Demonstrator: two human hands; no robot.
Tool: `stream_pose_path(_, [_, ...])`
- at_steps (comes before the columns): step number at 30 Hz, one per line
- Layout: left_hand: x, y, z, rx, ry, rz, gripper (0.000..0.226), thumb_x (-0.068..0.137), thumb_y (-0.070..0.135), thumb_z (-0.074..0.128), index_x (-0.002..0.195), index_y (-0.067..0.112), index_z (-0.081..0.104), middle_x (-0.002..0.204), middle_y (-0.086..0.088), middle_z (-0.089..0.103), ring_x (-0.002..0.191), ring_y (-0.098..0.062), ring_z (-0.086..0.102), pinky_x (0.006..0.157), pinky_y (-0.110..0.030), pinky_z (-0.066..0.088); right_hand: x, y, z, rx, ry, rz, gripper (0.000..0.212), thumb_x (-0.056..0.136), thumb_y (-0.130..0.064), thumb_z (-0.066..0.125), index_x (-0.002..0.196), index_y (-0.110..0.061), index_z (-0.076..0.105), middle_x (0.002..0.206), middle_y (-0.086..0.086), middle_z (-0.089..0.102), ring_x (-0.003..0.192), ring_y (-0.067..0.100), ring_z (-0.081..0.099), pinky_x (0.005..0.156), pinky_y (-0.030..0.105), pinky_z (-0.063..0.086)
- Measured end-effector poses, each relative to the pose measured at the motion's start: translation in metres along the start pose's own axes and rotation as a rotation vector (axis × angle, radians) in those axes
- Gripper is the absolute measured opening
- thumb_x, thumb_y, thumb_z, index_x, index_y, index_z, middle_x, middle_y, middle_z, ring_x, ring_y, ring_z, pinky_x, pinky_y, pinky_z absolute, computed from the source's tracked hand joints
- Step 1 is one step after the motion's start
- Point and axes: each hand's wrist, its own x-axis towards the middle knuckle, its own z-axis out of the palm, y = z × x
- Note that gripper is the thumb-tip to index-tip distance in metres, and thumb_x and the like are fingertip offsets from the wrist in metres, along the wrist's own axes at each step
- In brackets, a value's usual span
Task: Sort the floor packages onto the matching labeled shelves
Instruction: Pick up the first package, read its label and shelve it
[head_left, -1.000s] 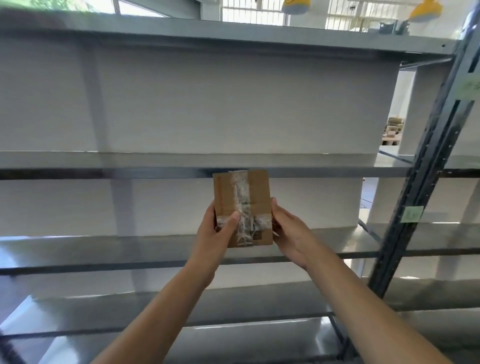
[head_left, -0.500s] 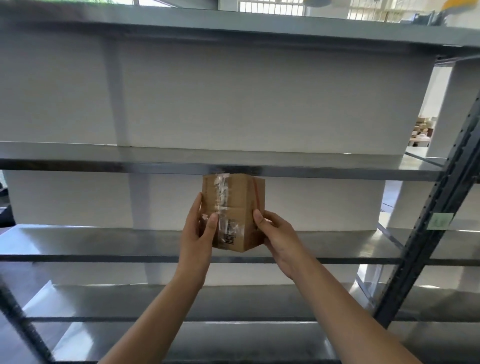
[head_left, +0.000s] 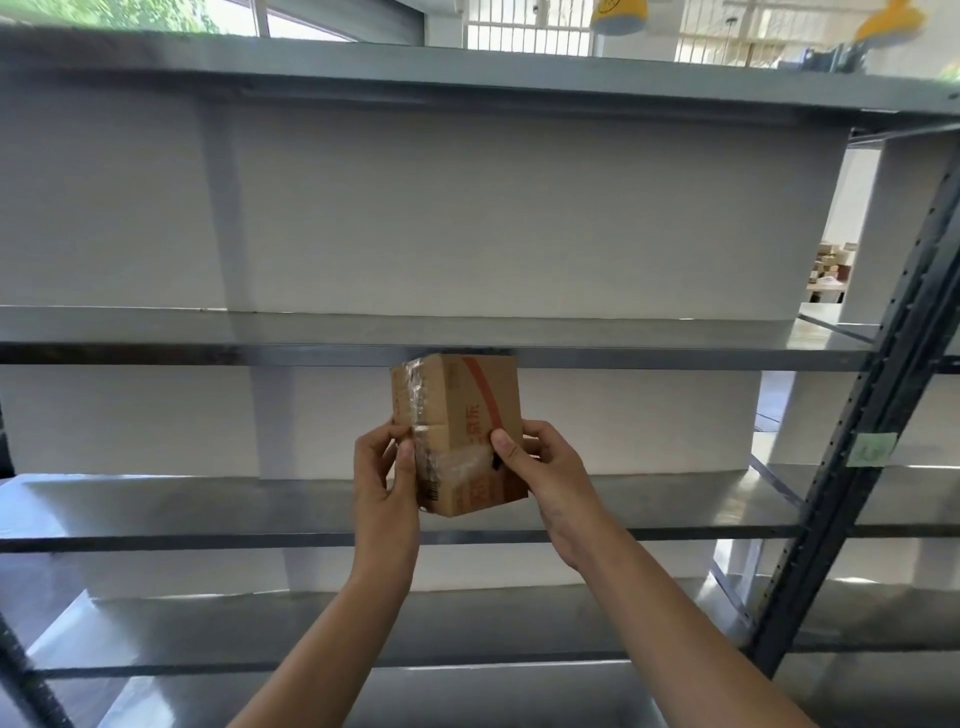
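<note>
**Cardboard package held up before grey metal shelving**

Turned since a moment ago, the small cardboard package (head_left: 457, 431) now shows a corner edge and a side printed with red characters and a red stripe, where its taped face was shown before. It is gripped from both sides in mid-air: the left hand (head_left: 384, 478) is closed on the taped side, and the right hand (head_left: 540, 467) is clamped on the printed side, thumb across the front. Clear tape and a barcode are seen on the left face. Behind it, the package's top overlaps the front edge of a bare shelf (head_left: 208, 332). A green label (head_left: 871, 449) is stuck on the dark upright (head_left: 852, 467) at right; its writing cannot be read.
</note>
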Motion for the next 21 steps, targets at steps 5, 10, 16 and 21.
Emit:
stream_pose_path(5, [0.003, 0.005, -0.007, -0.041, -0.026, -0.099, 0.025, 0.105, 0.037, 0.039, 0.119, 0.019, 0.051, 0.114, -0.002, 0.063, 0.101, -0.019, 0.067, 0.064, -0.019, 0.059, -0.001, 0.0, 0.01, -0.009, 0.003, 0.02, 0.042, 0.083, -0.048, 0.071, 0.115, -0.024, 0.057, 0.108, 0.0, 0.071, 0.095, 0.013, 0.071, 0.066, 0.018, 0.055])
stream_pose_path(10, [0.002, 0.006, -0.014, -0.082, -0.069, -0.239, 0.038, 0.103, 0.049, 0.033, 0.126, 0.02, 0.044, 0.118, -0.006, 0.063, 0.098, -0.019, 0.07, 0.061, -0.016, 0.057, -0.003, 0.001, 0.023, -0.096, 0.009, 0.014, 0.047, 0.082, -0.048, 0.074, 0.118, -0.027, 0.054, 0.109, -0.002, 0.069, 0.093, 0.012, 0.071, 0.064, 0.017, 0.055])
stream_pose_path(16, [0.007, 0.004, -0.02, -0.067, -0.111, -0.279, 0.034, 0.103, 0.049, 0.033, 0.123, 0.024, 0.041, 0.116, -0.005, 0.066, 0.091, -0.021, 0.073, 0.062, -0.019, 0.059, 0.005, 0.008, 0.028, -0.051, 0.03, 0.058, 0.04, 0.101, -0.051, 0.043, 0.112, -0.017, 0.059, 0.106, 0.006, 0.072, 0.098, 0.02, 0.07, 0.097, 0.04, 0.054])
stream_pose_path(21, [0.011, -0.005, -0.023, -0.026, -0.089, -0.273, 0.032, 0.102, 0.049, 0.039, 0.11, 0.019, 0.049, 0.108, -0.009, 0.069, 0.09, -0.024, 0.074, 0.065, -0.024, 0.061, 0.01, 0.012, 0.031, -0.08, 0.025, 0.124, 0.037, 0.105, -0.045, 0.037, 0.119, -0.02, 0.061, 0.108, 0.005, 0.072, 0.1, 0.021, 0.069, 0.098, 0.041, 0.053])
